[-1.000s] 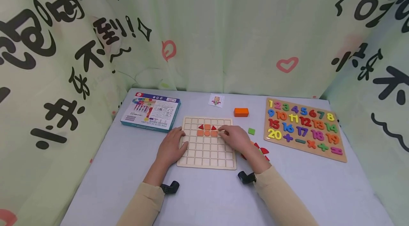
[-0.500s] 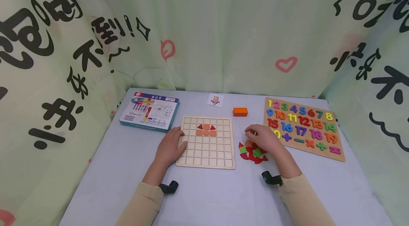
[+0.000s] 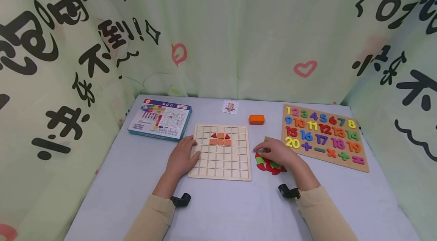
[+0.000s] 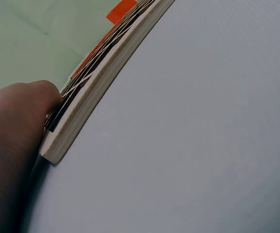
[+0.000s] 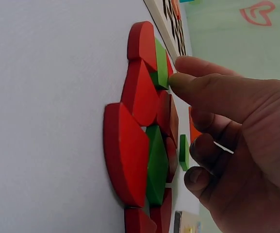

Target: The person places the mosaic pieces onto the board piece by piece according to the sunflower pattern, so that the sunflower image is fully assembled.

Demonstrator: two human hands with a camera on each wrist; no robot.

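Note:
A square wooden grid board (image 3: pixel 220 161) lies in the middle, with orange squares, an orange round piece (image 3: pixel 220 142) and red triangles (image 3: pixel 213 135) in its upper cells. My left hand (image 3: pixel 182 156) rests at the board's left edge, fingers along the rim and thumb over the cells. On the right is a pile of loose red and green pieces (image 5: pixel 130 150). Over its far side hovers my right hand (image 3: pixel 277 151), fingers loosely bent. In the right wrist view its thumb tip (image 5: pixel 181 83) and index finger are close to a green piece (image 5: pixel 161 65), with nothing seen gripped.
A number puzzle board (image 3: pixel 324 136) lies to the right, close to my right hand. Behind the grid board are an orange block (image 3: pixel 257 119) and a small pattern card (image 3: pixel 230 107). A flat game box (image 3: pixel 160 119) is at the back left, before the green curtain (image 3: pixel 211 63).
My right hand has left the red triangle on the board and moved right to the pile, then shifted slightly left and lower over it. The left hand stays put.

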